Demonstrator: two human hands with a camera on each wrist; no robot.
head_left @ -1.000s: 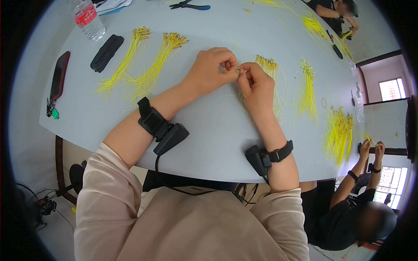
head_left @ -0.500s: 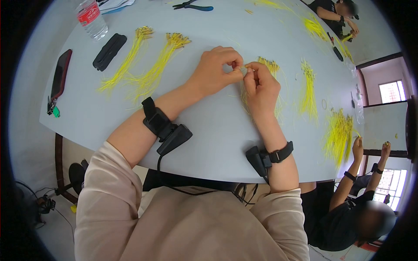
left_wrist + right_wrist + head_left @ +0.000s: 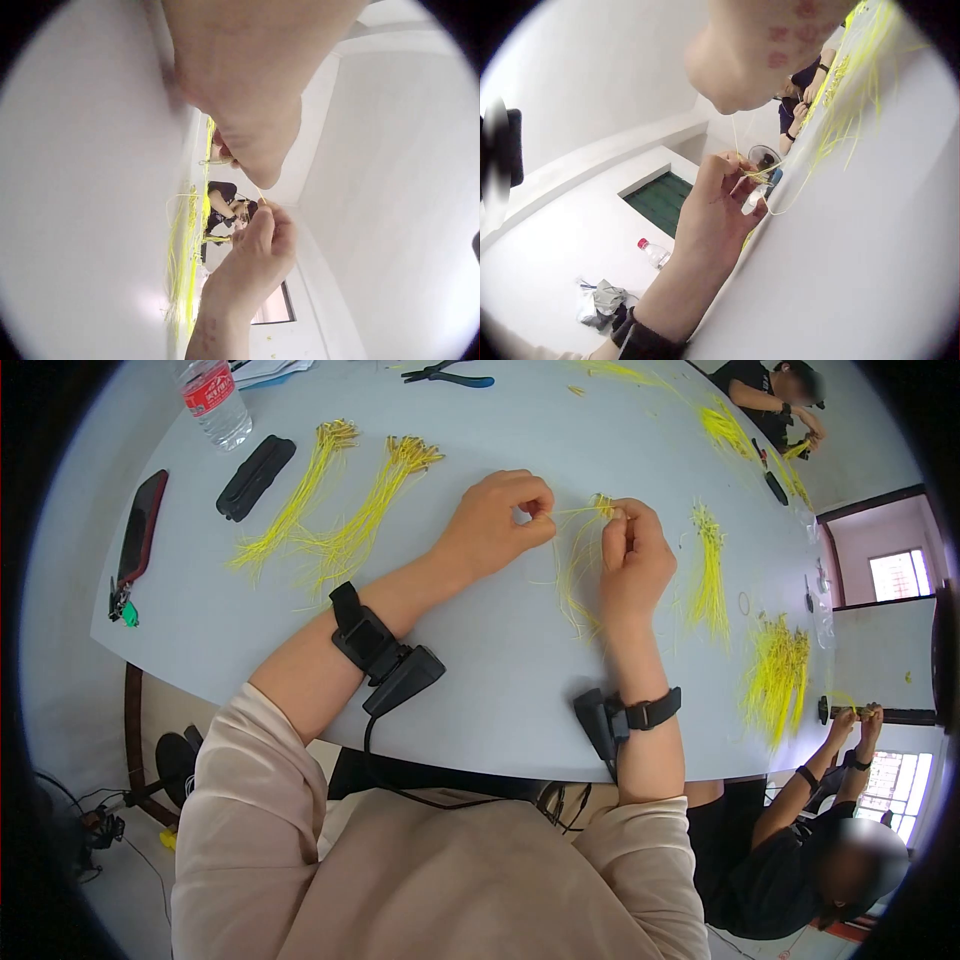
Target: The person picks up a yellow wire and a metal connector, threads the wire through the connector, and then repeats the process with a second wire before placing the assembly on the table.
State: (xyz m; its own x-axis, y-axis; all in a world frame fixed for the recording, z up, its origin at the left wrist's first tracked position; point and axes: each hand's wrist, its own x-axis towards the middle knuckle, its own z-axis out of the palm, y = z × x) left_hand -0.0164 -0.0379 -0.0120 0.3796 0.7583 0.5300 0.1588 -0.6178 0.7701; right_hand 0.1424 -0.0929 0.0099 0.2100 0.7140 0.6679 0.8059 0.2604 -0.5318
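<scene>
In the head view my left hand (image 3: 498, 522) pinches a thin yellow cord (image 3: 576, 511) between thumb and forefinger. The cord runs straight across to my right hand (image 3: 640, 555), whose thumb and fingertips pinch its other part. Both hands are above the table. A loose bundle of yellow cords (image 3: 578, 595) with gold-coloured ends lies just behind and left of the right hand, partly hidden by it. From the right wrist, a loop of cord (image 3: 791, 202) hangs by the left hand's fingers. The left wrist view shows a short piece of cord (image 3: 260, 195) between the two hands.
Two cord bundles (image 3: 375, 510) lie to the left, more bundles (image 3: 708, 575) to the right. A black case (image 3: 256, 478), a phone (image 3: 143, 525), a water bottle (image 3: 215, 405) and pliers (image 3: 447, 374) are on the table (image 3: 480, 660). Two other people sit at its right side.
My right hand has moved right, away from the left, and the cord between them now shows as a longer straight span. The left hand has stayed nearly in place.
</scene>
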